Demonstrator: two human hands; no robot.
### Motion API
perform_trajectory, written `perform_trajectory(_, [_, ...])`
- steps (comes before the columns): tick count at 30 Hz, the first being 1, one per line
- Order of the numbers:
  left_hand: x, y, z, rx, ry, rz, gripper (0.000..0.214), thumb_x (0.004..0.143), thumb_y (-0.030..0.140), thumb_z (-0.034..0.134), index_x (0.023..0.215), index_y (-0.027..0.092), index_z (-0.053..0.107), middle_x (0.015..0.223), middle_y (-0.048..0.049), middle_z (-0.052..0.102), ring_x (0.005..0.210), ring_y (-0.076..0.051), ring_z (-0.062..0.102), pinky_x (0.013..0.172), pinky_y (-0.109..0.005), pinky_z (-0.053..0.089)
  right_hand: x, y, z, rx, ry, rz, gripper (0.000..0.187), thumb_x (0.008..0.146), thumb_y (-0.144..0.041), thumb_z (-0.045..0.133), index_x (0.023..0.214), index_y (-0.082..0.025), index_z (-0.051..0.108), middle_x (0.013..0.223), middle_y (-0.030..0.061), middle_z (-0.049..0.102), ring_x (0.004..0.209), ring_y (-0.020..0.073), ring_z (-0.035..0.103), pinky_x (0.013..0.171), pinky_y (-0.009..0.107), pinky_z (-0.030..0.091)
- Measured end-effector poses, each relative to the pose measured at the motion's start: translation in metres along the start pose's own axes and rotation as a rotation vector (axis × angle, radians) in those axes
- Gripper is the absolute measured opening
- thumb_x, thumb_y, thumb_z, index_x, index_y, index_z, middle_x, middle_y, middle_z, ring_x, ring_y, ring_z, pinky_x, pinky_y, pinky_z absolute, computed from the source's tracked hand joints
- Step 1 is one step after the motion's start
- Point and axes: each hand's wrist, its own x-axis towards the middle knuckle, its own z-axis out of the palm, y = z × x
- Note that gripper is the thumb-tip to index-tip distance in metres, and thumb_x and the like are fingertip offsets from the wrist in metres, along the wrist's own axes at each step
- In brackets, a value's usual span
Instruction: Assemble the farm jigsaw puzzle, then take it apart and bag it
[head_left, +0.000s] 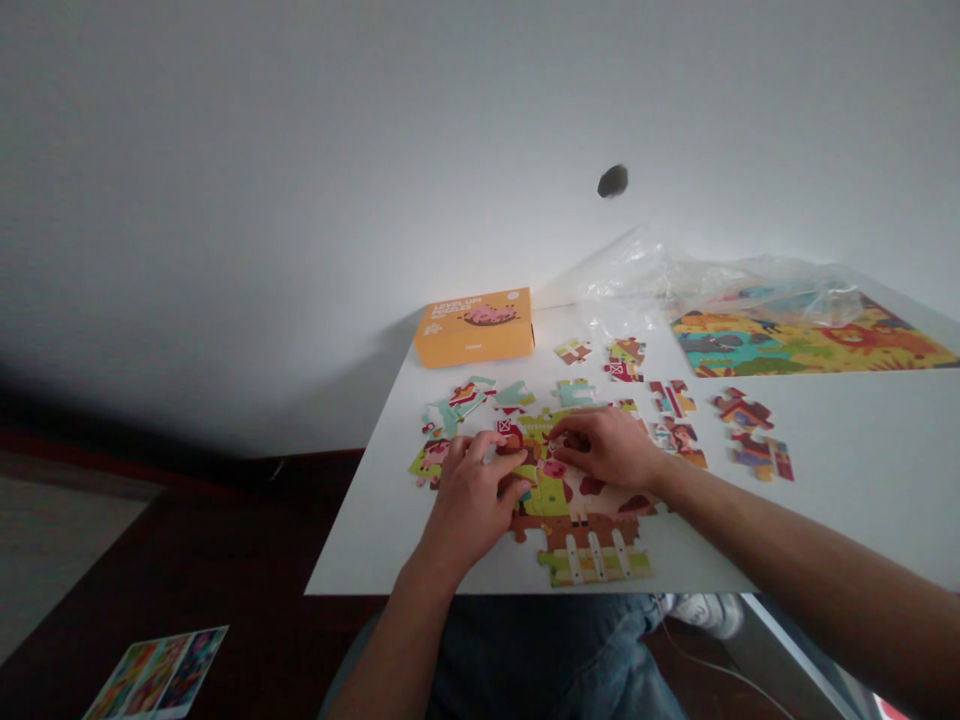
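A partly joined jigsaw puzzle [555, 495] lies near the front edge of the white table, showing a spotted cow, a red barn and a white fence. On its left side, my left hand [474, 490] has the thumb and fingers bent around the edge of a puzzle piece [529, 472] by the barn. My right hand [609, 445] rests over the upper part of the puzzle near the cow's head, its fingers curled down and together. Whatever lies under those right fingertips is hidden.
Loose puzzle pieces [466, 396] are scattered left of and behind the puzzle, with more pieces [742, 410] to the right. An orange puzzle box [474, 340] stands at the back left. Clear plastic wrap [645, 280] partly covers a colourful animal picture [817, 345]. A printed sheet [159, 672] lies lower left.
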Motion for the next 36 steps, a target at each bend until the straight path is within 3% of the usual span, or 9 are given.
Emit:
perform_trajectory(10, [0.0, 0.001, 0.004, -0.024, -0.009, -0.018, 0.029, 0.082, 0.028, 0.063, 0.11, 0.031, 0.07, 0.112, -0.0059, 0.055, 0.102, -0.026, 0.046, 0.094, -0.045, 0.039, 0.0, 0.0, -0.001, -0.015, 0.002, -0.032, 0.021, 0.085, -0.037, 0.06, 0.099, -0.026, 0.07, 0.078, -0.0002, 0.067, 0.067, 0.0131, 0.056, 0.058, 0.025, 0.032])
perform_trajectory(14, [-0.001, -0.008, 0.0, -0.104, -0.014, -0.056, 0.042, 0.077, 0.03, 0.07, 0.118, 0.03, 0.065, 0.114, -0.0053, 0.055, 0.106, -0.026, 0.046, 0.098, -0.045, 0.038, -0.004, -0.002, -0.002, -0.061, -0.035, -0.189, 0.03, 0.09, -0.03, 0.052, 0.117, -0.031, 0.065, 0.085, 0.0016, 0.065, 0.069, 0.0127, 0.057, 0.06, 0.025, 0.032])
perform_trajectory(18, [-0.006, -0.027, -0.007, -0.23, -0.017, -0.101, 0.053, 0.077, 0.021, 0.068, 0.128, 0.025, 0.057, 0.116, -0.0053, 0.057, 0.107, -0.024, 0.048, 0.096, -0.042, 0.042, -0.009, -0.005, -0.004, -0.098, -0.112, -0.337, 0.03, 0.095, -0.038, 0.046, 0.114, -0.033, 0.068, 0.086, 0.0036, 0.061, 0.068, 0.0126, 0.054, 0.058, 0.026, 0.029])
perform_trajectory(25, [-0.006, -0.035, -0.003, -0.209, -0.069, -0.085, 0.054, 0.071, 0.024, 0.075, 0.123, 0.024, 0.062, 0.121, -0.0047, 0.059, 0.112, -0.026, 0.047, 0.1, -0.043, 0.038, -0.008, -0.01, -0.005, -0.069, -0.136, -0.35, 0.031, 0.096, -0.038, 0.043, 0.112, -0.031, 0.068, 0.088, 0.0046, 0.059, 0.072, 0.0129, 0.052, 0.061, 0.027, 0.031])
perform_trajectory(29, [-0.001, -0.035, 0.001, -0.185, -0.062, -0.06, 0.046, 0.072, 0.03, 0.073, 0.117, 0.024, 0.066, 0.116, -0.0054, 0.061, 0.11, -0.025, 0.05, 0.1, -0.043, 0.039, -0.008, -0.012, -0.005, -0.104, -0.123, -0.333, 0.034, 0.096, -0.036, 0.043, 0.124, -0.033, 0.06, 0.089, 0.0039, 0.058, 0.072, 0.0132, 0.052, 0.06, 0.027, 0.03])
perform_trajectory(32, [0.001, -0.039, 0.0, -0.214, -0.064, -0.061, 0.04, 0.071, 0.035, 0.073, 0.11, 0.022, 0.067, 0.113, -0.0061, 0.061, 0.107, -0.026, 0.053, 0.097, -0.042, 0.042, -0.008, -0.013, -0.006, -0.144, -0.118, -0.322, 0.037, 0.096, -0.037, 0.042, 0.132, -0.033, 0.053, 0.088, 0.0027, 0.057, 0.069, 0.0131, 0.05, 0.057, 0.027, 0.028])
perform_trajectory(36, [0.001, -0.043, -0.005, -0.306, -0.082, -0.09, 0.038, 0.074, 0.041, 0.068, 0.109, 0.024, 0.065, 0.113, -0.0053, 0.06, 0.105, -0.024, 0.054, 0.084, -0.036, 0.05, -0.008, -0.013, -0.006, -0.178, -0.115, -0.323, 0.035, 0.095, -0.04, 0.042, 0.124, -0.028, 0.057, 0.089, 0.0032, 0.057, 0.07, 0.0136, 0.05, 0.056, 0.028, 0.028])
